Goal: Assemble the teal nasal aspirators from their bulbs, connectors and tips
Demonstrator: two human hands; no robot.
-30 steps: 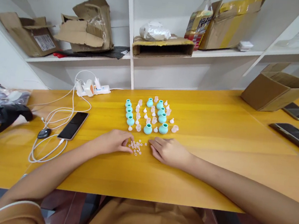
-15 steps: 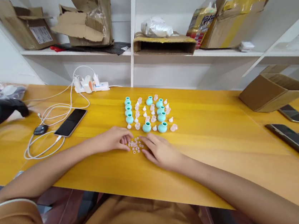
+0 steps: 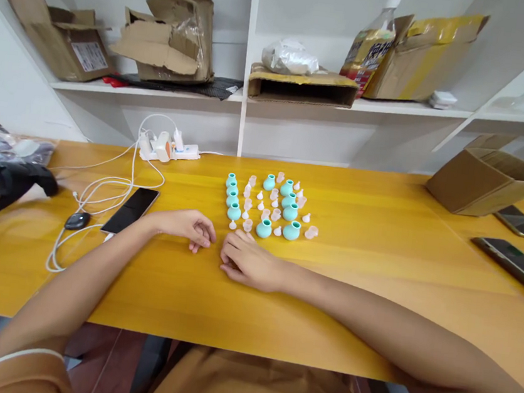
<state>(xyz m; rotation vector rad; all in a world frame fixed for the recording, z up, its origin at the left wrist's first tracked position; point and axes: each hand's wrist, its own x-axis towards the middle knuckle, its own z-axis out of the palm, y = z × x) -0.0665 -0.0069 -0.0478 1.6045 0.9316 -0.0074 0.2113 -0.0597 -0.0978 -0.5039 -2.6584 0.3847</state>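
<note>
smooth pots (image 3: 264, 229), glossy wooden tabletop (image 3: 370, 240)

We have our left hand (image 3: 190, 226) loosely curled, near our right hand (image 3: 252, 263); what is under the right one, we cannot see. Behind both, on the worktop (image 3: 365, 246), stand turquoise pots (image 3: 264, 229), with translucent cups (image 3: 311, 232) and white cone pieces (image 3: 306, 218) among and beside them.

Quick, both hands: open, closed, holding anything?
Left hand: fingers loosely curled; whether it holds anything cannot be told.
Right hand: palm down, fingers curled toward the table; anything underneath is hidden.
</note>
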